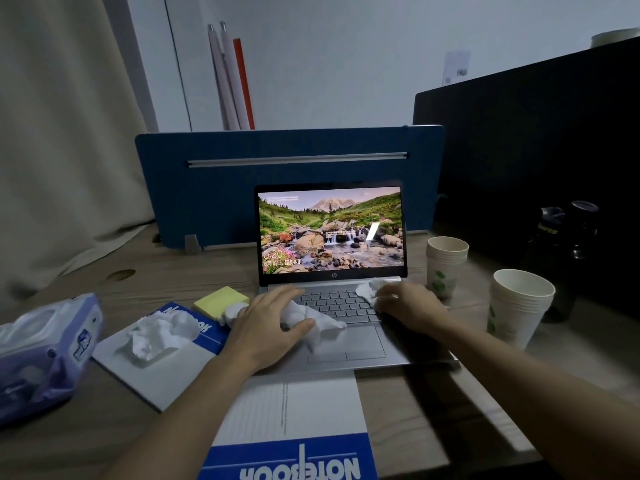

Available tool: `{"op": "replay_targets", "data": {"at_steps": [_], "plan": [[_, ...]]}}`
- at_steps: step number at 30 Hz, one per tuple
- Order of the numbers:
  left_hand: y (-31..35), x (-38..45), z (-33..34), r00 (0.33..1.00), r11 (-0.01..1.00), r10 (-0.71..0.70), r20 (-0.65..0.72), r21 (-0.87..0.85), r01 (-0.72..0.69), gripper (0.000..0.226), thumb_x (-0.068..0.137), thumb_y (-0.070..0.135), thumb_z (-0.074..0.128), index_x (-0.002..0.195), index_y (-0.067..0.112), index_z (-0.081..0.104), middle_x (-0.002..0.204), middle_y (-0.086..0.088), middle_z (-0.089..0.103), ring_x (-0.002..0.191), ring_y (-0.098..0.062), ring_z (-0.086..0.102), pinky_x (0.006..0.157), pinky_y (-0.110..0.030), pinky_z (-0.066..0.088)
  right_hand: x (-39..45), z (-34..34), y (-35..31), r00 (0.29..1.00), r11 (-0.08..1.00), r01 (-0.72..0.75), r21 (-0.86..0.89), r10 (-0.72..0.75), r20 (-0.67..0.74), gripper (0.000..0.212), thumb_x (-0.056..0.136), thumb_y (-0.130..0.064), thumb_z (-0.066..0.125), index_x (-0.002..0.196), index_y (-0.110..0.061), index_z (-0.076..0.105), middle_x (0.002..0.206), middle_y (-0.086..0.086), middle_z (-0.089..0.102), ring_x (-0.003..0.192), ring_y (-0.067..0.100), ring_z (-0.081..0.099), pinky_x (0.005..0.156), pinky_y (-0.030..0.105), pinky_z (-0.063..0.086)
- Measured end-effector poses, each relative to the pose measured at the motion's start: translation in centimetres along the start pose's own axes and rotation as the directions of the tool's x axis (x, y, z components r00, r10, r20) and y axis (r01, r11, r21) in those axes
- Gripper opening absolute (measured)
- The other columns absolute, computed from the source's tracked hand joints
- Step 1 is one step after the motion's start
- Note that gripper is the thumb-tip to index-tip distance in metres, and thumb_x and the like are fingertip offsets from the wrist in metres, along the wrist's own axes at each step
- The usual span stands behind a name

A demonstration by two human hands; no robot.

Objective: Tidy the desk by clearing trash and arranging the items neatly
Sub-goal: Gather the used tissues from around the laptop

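Note:
An open silver laptop [349,348] stands mid-desk with its screen lit. My left hand [266,323] lies over a crumpled white tissue [322,329] on the keyboard's left side, fingers curled round it. My right hand [408,306] rests on the keyboard's right side, touching a second crumpled tissue [369,289] near the hinge. A third crumpled tissue [159,334] lies on a notebook [156,368] to the left. Another notebook [291,431] lies in front of the laptop.
A purple wet-wipe pack [45,355] sits at the left edge. Yellow sticky notes [221,301] lie left of the laptop. Two stacks of paper cups [445,265] [516,306] and dark bottles [568,244] stand on the right. A blue divider [221,188] backs the desk.

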State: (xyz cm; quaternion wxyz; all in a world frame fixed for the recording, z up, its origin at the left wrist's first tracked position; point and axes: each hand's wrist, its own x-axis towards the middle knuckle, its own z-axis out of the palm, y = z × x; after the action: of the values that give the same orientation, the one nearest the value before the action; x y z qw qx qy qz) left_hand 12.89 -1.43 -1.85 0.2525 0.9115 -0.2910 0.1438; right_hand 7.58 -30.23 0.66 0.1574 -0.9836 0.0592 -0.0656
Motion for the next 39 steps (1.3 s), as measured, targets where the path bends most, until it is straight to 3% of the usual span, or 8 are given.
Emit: {"op": "replay_targets", "data": {"at_steps": [3,5,9,20,25,31,35,39], "plan": [[0.1,-0.2,0.0,1.000,1.000,0.000,0.012,0.015,0.000,0.066,0.077,0.077,0.042,0.136,0.045,0.042,0.143,0.020,0.044,0.130,-0.010,0.039,0.101,-0.043,0.037,-0.4,-0.4,0.0,0.996,0.995,-0.025,0.098,0.033,-0.084,0.013,0.090,-0.032,0.063,0.094,-0.029,0.075,0.105,0.004,0.074,0.091,0.022,0.067,0.083,0.042,0.056],[0.3,-0.4,-0.1,1.000,1.000,0.001,0.025,0.017,-0.001,0.066,0.077,0.078,0.041,0.134,0.045,0.043,0.142,0.020,0.046,0.130,-0.010,0.040,0.101,-0.043,0.037,-0.7,-0.3,-0.2,0.992,0.992,-0.024,0.125,0.038,-0.116,0.013,0.087,-0.025,0.067,0.096,-0.026,0.076,0.102,0.008,0.075,0.089,0.024,0.068,0.083,0.043,0.056],[0.7,-1.0,-0.2,0.999,1.000,0.004,0.045,0.015,-0.004,0.067,0.078,0.080,0.039,0.134,0.044,0.044,0.142,0.021,0.046,0.128,-0.010,0.041,0.100,-0.044,0.038,-1.5,0.1,-0.8,0.987,0.988,0.051,0.142,-0.028,-0.156,0.025,0.082,-0.011,0.071,0.105,-0.019,0.075,0.111,0.010,0.071,0.095,0.028,0.066,0.083,0.041,0.055],[0.6,-3.5,-2.7,1.000,1.000,-0.004,0.025,-0.029,0.005,0.068,0.077,0.077,0.045,0.137,0.045,0.040,0.142,0.019,0.045,0.126,-0.010,0.043,0.101,-0.043,0.041,-3.2,0.9,-6.8,0.945,0.940,0.276,0.203,-0.227,-0.234,0.036,0.086,-0.004,0.061,0.118,-0.018,0.070,0.118,0.005,0.066,0.102,0.023,0.063,0.077,0.023,0.041],[-1.2,-5.0,-4.4,0.999,0.999,-0.028,-0.040,-0.020,0.027,0.068,0.076,0.076,0.048,0.136,0.043,0.042,0.140,0.018,0.047,0.125,-0.008,0.045,0.097,-0.039,0.044,-2.9,0.8,-10.1,0.946,0.899,0.274,0.342,-0.188,-0.264,0.031,0.093,-0.004,0.059,0.122,-0.015,0.067,0.131,0.008,0.062,0.107,0.023,0.065,0.083,0.024,0.052],[-3.3,-6.7,-6.2,0.994,0.998,-0.065,-0.093,0.004,0.065,0.070,0.074,0.074,0.049,0.135,0.039,0.046,0.137,0.013,0.052,0.123,-0.012,0.047,0.098,-0.035,0.043,-2.7,1.3,-13.2,0.947,0.881,0.298,0.366,-0.225,-0.230,0.032,0.093,-0.004,0.059,0.123,-0.015,0.067,0.132,0.010,0.061,0.103,0.023,0.066,0.085,0.028,0.055],[-4.7,-7.9,-7.1,0.988,0.993,-0.094,-0.122,0.058,0.102,0.067,0.077,0.070,0.051,0.137,0.040,0.044,0.142,0.013,0.048,0.128,-0.013,0.040,0.102,-0.038,0.037,-2.7,2.5,-15.0,0.944,0.914,0.327,0.239,-0.303,-0.131,0.037,0.088,-0.018,0.066,0.125,-0.017,0.064,0.128,0.006,0.061,0.107,0.024,0.061,0.090,0.034,0.051],[-6.4,-8.8,-7.9,0.982,0.981,-0.125,-0.139,0.129,0.143,0.066,0.080,0.066,0.052,0.140,0.039,0.041,0.147,0.011,0.043,0.133,-0.014,0.034,0.105,-0.038,0.030,-2.8,3.9,-15.8,0.952,0.936,0.304,0.179,-0.307,-0.013,0.038,0.083,-0.032,0.070,0.119,-0.019,0.064,0.122,0.007,0.061,0.098,0.025,0.063,0.082,0.038,0.054]]}}
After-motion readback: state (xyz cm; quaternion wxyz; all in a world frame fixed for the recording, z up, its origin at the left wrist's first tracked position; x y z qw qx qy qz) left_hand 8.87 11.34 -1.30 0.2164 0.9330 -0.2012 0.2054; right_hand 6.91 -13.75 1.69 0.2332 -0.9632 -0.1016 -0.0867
